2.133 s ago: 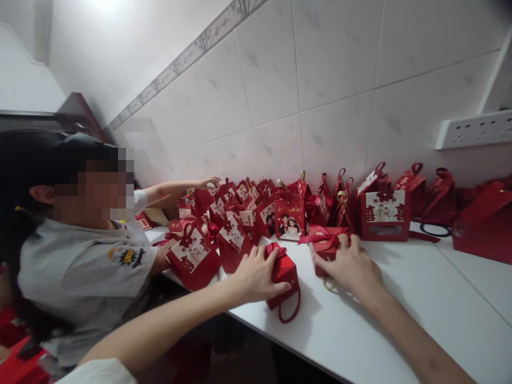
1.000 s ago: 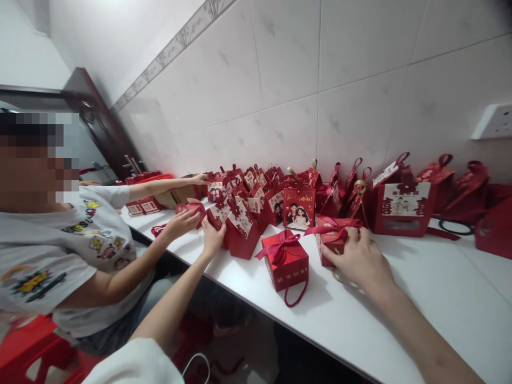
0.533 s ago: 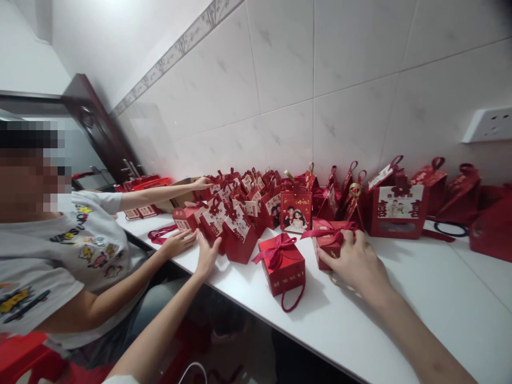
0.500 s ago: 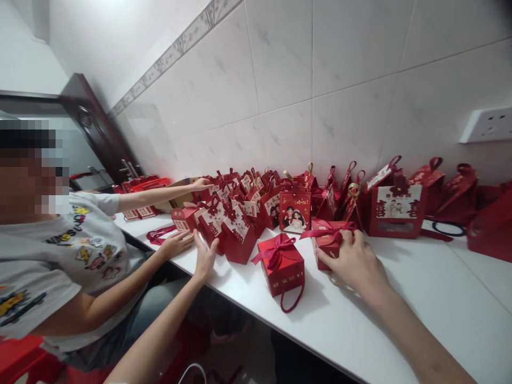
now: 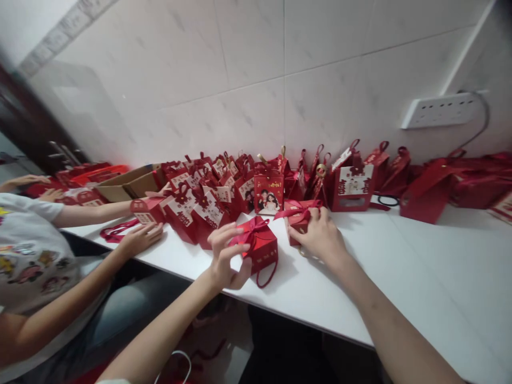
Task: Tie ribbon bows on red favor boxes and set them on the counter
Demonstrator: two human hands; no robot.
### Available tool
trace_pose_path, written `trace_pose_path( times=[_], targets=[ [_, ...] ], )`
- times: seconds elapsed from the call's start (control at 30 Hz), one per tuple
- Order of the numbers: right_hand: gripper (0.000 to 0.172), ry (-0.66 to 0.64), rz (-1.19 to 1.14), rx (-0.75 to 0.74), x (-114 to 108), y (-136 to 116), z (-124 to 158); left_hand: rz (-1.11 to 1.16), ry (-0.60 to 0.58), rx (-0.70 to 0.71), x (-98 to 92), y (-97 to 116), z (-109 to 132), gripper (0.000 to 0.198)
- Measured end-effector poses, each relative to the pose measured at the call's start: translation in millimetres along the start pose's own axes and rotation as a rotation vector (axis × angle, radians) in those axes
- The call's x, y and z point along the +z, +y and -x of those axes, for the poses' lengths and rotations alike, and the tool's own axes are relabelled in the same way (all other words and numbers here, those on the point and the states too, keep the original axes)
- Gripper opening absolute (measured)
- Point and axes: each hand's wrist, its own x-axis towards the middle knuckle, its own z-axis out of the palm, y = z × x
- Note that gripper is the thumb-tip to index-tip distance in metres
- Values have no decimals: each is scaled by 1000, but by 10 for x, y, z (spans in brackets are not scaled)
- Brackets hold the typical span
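Note:
My right hand (image 5: 323, 234) has its thumb and fingers closed around a small red gift box (image 5: 295, 226) with a ribbon bow, which sits on the white table. Left of it stands another red gift box (image 5: 264, 246) with a bow on top and a cord loop hanging down its front. My left hand (image 5: 230, 256) is at that box's left side, thumb and fingers apart. Whether its fingertips touch the bow cannot be made out. Just behind stands a red card box (image 5: 269, 194) printed with a bridal couple.
Many red gift bags line the tiled wall, among them a larger windowed box (image 5: 352, 186). A co-worker's hand (image 5: 144, 239) rests on the table (image 5: 384, 277) at left, near red cords (image 5: 116, 230). Cardboard boxes (image 5: 134, 182) stand behind. A power strip (image 5: 438, 110) is on the wall.
My left hand has moved right, from the bags beside the co-worker to the left bowed box. My right hand stays on its box. The view has turned to the right.

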Motion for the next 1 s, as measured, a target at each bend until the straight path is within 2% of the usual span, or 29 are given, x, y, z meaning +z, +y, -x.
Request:
trace_pose_path(
  times=[0.07, 0.13, 0.23, 0.3, 0.37, 0.47, 0.6, 0.8, 0.9, 1.0],
  targets=[
    [70, -36, -3, -3, -28, -11, -11, 1, -77, -71, 150, 46, -192, 27],
    [71, -48, -19, -10, -51, -10, -17, -56, -234, -233, 231, 84, -268, 30],
    [73, -53, -38, 8, -72, -1, -13, -168, -389, -466, 242, 136, -113, 56],
    [72, -57, -45, 5, -78, 3, -7, -201, -394, -579, 215, 149, 80, 67],
    [70, -57, -53, 3, -78, 4, -4, -187, -387, -671, 187, 135, 233, 67],
    [68, -58, -67, 10, -75, 5, -9, -120, -407, -761, 185, 92, 299, 63],
    [71, -73, -63, 14, -79, 8, -20, -55, -451, -805, 263, 73, 222, 58],
    [72, -66, -52, 9, -66, -2, 6, -9, -429, -810, 385, 93, 215, 53],
    [72, -67, -66, 8, -71, 13, -26, 57, -341, -773, 439, 70, 314, 54],
    [76, -129, -102, 29, -211, 33, -50, 218, -151, -699, 500, 32, 455, 60]
  ],
)
